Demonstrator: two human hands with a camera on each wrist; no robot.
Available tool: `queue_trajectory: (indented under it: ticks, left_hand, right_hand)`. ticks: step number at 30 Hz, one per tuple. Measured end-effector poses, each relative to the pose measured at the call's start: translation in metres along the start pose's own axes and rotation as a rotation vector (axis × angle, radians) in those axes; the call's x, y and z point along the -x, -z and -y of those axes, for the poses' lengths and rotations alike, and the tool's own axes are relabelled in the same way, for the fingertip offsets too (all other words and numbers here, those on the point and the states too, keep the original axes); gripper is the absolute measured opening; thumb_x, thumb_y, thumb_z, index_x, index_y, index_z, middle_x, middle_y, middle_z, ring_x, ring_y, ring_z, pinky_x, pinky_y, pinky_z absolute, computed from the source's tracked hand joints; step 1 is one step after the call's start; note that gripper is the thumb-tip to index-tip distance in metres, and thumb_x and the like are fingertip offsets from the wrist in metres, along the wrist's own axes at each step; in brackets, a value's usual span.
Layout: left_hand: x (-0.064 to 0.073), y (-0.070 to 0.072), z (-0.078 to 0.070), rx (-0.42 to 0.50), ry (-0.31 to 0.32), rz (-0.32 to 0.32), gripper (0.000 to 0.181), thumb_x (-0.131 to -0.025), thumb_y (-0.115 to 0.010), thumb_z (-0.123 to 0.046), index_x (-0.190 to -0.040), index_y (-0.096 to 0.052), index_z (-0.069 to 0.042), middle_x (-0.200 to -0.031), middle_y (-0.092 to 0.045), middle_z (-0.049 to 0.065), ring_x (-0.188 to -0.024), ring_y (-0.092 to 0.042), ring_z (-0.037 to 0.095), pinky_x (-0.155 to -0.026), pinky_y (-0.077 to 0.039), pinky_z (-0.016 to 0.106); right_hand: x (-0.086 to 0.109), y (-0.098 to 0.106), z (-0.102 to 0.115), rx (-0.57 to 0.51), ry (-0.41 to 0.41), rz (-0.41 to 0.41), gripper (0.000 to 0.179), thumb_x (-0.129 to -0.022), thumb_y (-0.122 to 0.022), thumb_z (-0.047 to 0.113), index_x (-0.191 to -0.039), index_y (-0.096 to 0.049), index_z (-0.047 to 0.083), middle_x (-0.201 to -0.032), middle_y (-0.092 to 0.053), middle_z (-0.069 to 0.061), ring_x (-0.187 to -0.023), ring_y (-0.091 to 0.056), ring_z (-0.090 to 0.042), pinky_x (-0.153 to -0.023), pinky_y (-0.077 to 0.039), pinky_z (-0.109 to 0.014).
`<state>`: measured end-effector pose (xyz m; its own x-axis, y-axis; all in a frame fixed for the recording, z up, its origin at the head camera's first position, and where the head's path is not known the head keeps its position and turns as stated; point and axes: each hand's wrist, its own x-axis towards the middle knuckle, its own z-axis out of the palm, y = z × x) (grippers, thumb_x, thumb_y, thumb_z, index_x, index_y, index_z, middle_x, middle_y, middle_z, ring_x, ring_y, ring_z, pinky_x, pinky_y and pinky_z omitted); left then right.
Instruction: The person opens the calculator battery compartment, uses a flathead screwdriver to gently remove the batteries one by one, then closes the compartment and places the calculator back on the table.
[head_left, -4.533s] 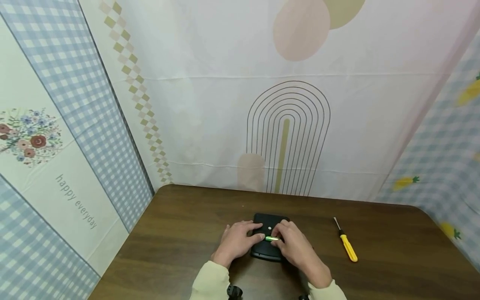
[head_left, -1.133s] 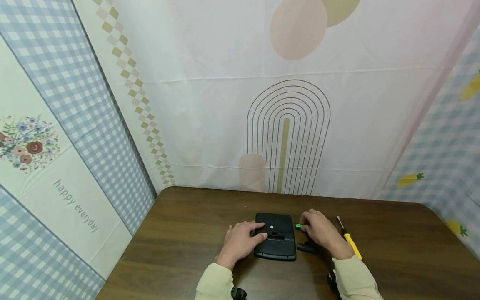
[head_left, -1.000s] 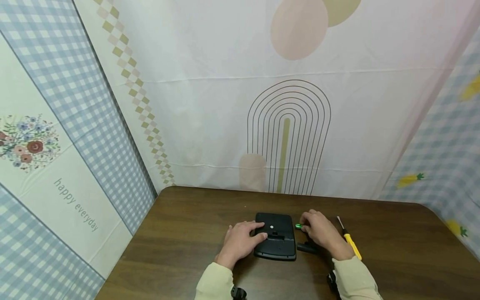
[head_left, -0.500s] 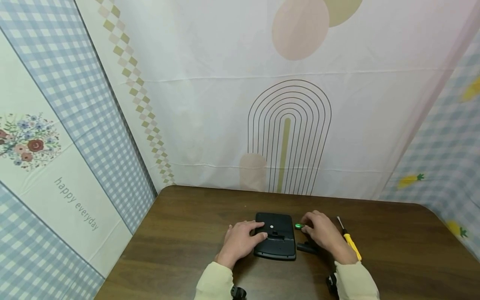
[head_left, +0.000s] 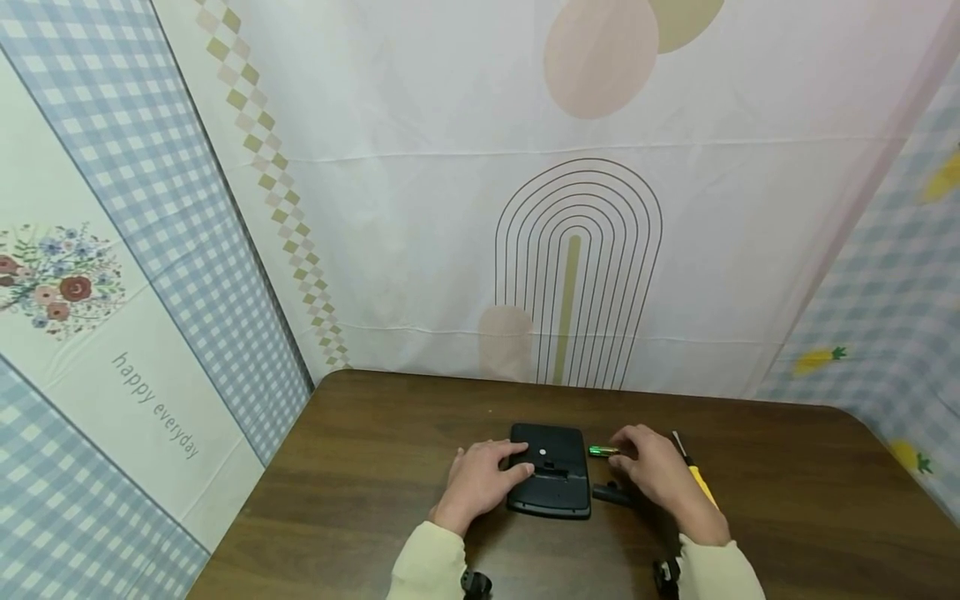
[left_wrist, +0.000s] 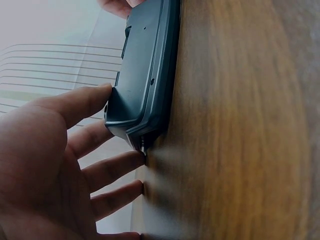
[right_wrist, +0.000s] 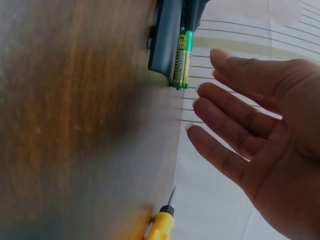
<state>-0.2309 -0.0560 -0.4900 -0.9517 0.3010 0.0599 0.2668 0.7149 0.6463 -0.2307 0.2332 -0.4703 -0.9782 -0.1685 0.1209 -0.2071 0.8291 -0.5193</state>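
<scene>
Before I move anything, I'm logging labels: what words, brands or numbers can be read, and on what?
"happy everyday": left wall cloth.
"GP": green battery.
"GREENCELL": same battery, smaller, read with less certainty.
Black device: any markings are too small to read.

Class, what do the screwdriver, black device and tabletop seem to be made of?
Screwdriver: handle probably plastic, smooth and yellow; thin grey shaft likely metal. Black device: likely hard plastic, satin, with moulded edges. Tabletop: brown wood grain; real wood or laminate, unclear.

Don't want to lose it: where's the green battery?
In the head view, the green battery lies just right of the black device, beside the right hand.
</scene>
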Motion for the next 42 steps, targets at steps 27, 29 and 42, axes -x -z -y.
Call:
queue_trajectory:
  ticks: [27, 29, 42]
  left_hand:
    - [0.000, 0.000, 0.000, 0.005, 0.004, 0.002, 0.045, -0.101, -0.069, -0.047, -0.140, -0.073, -0.024, -0.144, -0.066, 0.009, -0.139, -0.054, 0.037, -0.116, -0.025, 0.074]
    - [0.000, 0.000, 0.001, 0.010, 0.004, 0.006, 0.046, -0.101, -0.069, -0.047, -0.140, -0.073, -0.024, -0.144, -0.066, 0.009, -0.140, -0.054, 0.037, -0.116, -0.025, 0.074]
    - [0.000, 0.002, 0.001, 0.018, 0.002, 0.019, 0.046, -0.101, -0.069, -0.047, -0.141, -0.072, -0.023, -0.145, -0.065, 0.010, -0.141, -0.052, 0.040, -0.116, -0.024, 0.075]
  right_hand:
    - [0.014, -0.006, 0.003, -0.046, -0.078, 0.098, 0.022, -0.086, -0.089, 0.011, -0.102, -0.076, 0.004, -0.092, -0.065, 0.000, -0.084, -0.064, -0.018, -0.078, -0.057, -0.046]
    - [0.014, -0.007, 0.003, -0.048, -0.086, 0.100, 0.020, -0.086, -0.089, 0.011, -0.101, -0.077, 0.005, -0.092, -0.064, 0.000, -0.084, -0.063, -0.017, -0.078, -0.056, -0.045]
    - [0.015, -0.009, 0.004, -0.045, -0.087, 0.098, 0.009, -0.087, -0.087, 0.007, -0.091, -0.081, 0.010, -0.091, -0.065, 0.001, -0.082, -0.062, -0.016, -0.075, -0.056, -0.043]
